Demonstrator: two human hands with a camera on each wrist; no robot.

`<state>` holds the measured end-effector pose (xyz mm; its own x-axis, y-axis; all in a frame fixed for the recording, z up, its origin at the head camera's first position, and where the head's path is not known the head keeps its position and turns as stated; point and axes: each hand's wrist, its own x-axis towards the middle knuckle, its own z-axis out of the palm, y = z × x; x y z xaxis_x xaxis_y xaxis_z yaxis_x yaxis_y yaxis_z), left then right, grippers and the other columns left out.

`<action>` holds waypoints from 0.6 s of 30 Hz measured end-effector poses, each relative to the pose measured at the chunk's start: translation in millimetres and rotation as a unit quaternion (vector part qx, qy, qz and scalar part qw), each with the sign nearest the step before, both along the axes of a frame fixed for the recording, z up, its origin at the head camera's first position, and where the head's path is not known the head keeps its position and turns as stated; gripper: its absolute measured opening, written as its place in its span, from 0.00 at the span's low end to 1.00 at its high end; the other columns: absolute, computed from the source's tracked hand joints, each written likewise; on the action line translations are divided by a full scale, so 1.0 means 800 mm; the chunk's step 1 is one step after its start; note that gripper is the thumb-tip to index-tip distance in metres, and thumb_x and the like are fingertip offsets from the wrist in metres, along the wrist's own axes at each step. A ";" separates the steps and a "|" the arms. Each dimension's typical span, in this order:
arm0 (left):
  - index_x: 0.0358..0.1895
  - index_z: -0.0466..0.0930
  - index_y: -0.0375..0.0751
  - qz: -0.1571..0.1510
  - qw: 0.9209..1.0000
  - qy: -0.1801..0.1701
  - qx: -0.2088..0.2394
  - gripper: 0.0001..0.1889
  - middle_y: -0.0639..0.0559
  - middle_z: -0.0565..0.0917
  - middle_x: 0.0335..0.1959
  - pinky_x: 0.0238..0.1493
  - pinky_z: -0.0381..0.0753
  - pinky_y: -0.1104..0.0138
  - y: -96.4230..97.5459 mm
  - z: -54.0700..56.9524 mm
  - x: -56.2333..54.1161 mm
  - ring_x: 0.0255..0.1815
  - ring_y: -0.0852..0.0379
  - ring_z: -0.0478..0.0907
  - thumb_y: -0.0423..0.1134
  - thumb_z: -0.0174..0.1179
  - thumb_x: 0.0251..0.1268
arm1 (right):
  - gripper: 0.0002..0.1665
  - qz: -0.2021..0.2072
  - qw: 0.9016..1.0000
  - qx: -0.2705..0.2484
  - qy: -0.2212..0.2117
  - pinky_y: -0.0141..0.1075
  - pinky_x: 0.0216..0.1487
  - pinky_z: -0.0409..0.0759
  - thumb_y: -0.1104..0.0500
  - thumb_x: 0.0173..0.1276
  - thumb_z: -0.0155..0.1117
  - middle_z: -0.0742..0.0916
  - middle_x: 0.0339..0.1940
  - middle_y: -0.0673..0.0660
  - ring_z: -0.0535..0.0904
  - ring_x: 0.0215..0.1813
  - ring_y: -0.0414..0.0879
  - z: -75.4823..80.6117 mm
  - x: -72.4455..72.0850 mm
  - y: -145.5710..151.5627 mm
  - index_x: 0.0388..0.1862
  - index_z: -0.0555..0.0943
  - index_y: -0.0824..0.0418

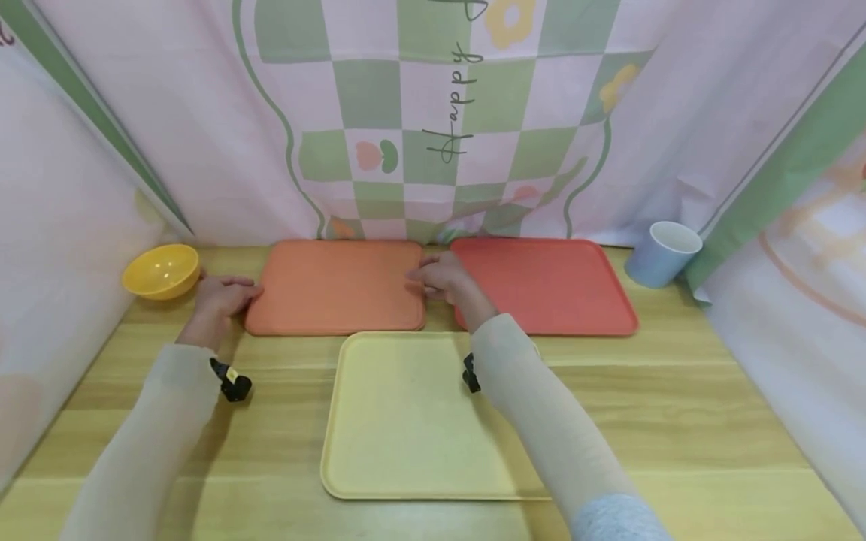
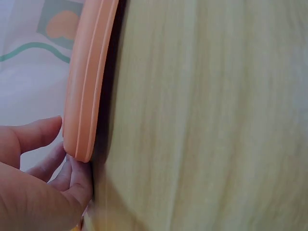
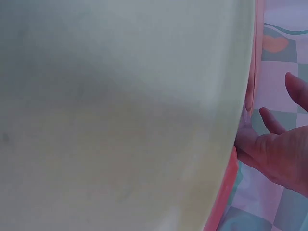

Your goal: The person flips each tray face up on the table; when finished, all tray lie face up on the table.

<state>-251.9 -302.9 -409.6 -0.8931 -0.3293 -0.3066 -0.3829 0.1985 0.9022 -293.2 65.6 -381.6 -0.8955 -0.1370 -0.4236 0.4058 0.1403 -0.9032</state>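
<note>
An orange tray (image 1: 338, 287) lies at the back left, and a seam along its side shows two layers. My left hand (image 1: 223, 294) grips its left edge, one digit over the top and fingers under the corner in the left wrist view. At the right edge my right hand (image 1: 443, 276) grips the same tray with fingertips over the rim. In the right wrist view a pale yellow tray (image 3: 120, 120) hides part of these fingers. That yellow tray lies in front, partly under my right forearm.
A red tray (image 1: 548, 285) lies just right of my right hand. Beside my left hand sits a yellow bowl (image 1: 162, 272). A blue cup (image 1: 663, 254) stands at the back right. Patterned cloth (image 1: 433, 98) hangs behind the wooden table (image 1: 663, 421).
</note>
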 end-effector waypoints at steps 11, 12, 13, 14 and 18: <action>0.66 0.73 0.29 0.023 0.996 -0.012 0.081 0.25 0.63 0.80 0.29 0.33 0.81 0.75 -0.003 0.009 -0.002 0.31 0.69 0.78 0.28 0.66 0.67 | 0.30 -0.034 0.999 -0.029 0.005 0.32 0.34 0.79 0.73 0.69 0.64 0.78 0.39 0.57 0.77 0.33 0.43 -0.005 -0.003 0.002 0.69 0.71 0.68; 0.66 0.72 0.30 0.025 0.996 -0.014 0.085 0.25 0.62 0.80 0.30 0.33 0.81 0.75 -0.002 0.010 -0.001 0.31 0.69 0.78 0.28 0.66 0.67 | 0.31 -0.035 0.999 -0.027 0.007 0.31 0.34 0.79 0.74 0.68 0.64 0.78 0.40 0.57 0.77 0.32 0.43 -0.006 -0.004 0.002 0.69 0.71 0.68; 0.66 0.73 0.31 0.029 0.995 -0.018 0.091 0.25 0.62 0.80 0.30 0.33 0.81 0.75 -0.001 0.011 0.000 0.31 0.68 0.78 0.28 0.66 0.67 | 0.31 -0.034 0.999 -0.024 0.007 0.31 0.34 0.79 0.74 0.68 0.64 0.78 0.41 0.57 0.77 0.32 0.43 -0.006 -0.004 0.003 0.70 0.70 0.68; 0.64 0.75 0.32 0.032 0.994 -0.018 0.100 0.23 0.62 0.81 0.30 0.32 0.81 0.75 -0.001 0.011 0.000 0.31 0.68 0.78 0.28 0.66 0.67 | 0.31 -0.032 0.999 -0.022 0.007 0.31 0.34 0.79 0.73 0.69 0.64 0.78 0.43 0.57 0.77 0.32 0.43 -0.006 -0.005 0.004 0.70 0.70 0.68; 0.44 0.83 0.37 0.042 0.984 -0.003 0.172 0.08 0.60 0.84 0.26 0.30 0.82 0.74 0.000 0.015 0.004 0.29 0.67 0.80 0.24 0.64 0.66 | 0.32 -0.025 1.000 -0.018 0.004 0.33 0.39 0.79 0.73 0.69 0.64 0.78 0.52 0.60 0.78 0.34 0.43 -0.005 -0.005 0.005 0.71 0.69 0.68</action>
<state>-248.7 -302.5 -397.6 -0.8650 -0.2770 -0.4185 -0.3911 -0.1505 0.9080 -297.1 69.8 -385.8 -0.9050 -0.1066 -0.4118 0.4039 0.0882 -0.9106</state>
